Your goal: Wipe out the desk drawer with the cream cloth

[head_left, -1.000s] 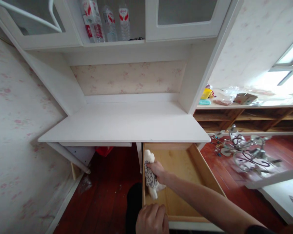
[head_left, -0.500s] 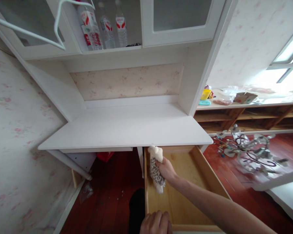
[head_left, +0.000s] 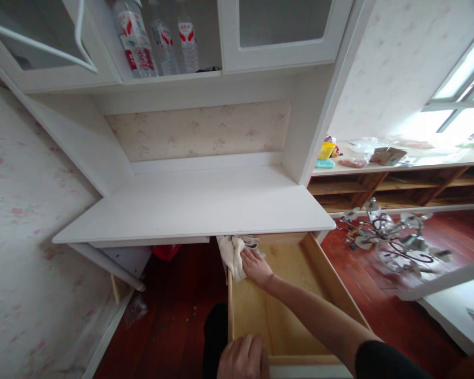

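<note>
The drawer [head_left: 276, 326] juts nearward beneath the tabletop [head_left: 205, 205], cloth [head_left: 234, 257] at its far left corner; a chandelier [head_left: 414, 242] lies right.

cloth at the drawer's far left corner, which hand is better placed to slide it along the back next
Probably the right hand: it is on the cloth, its forearm stretched over the drawer. The left hand is at the drawer's near left corner, apart from the cloth.

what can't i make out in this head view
All in the head view:
Left grip: wrist cut off by the bottom edge.
Cloth: part of it hidden under the right grip.
Drawer front: lower part cut off by the bottom edge.
Rightmost bottle: top cut off by the top edge.
Dark thing beside it: too small to identify.
</note>
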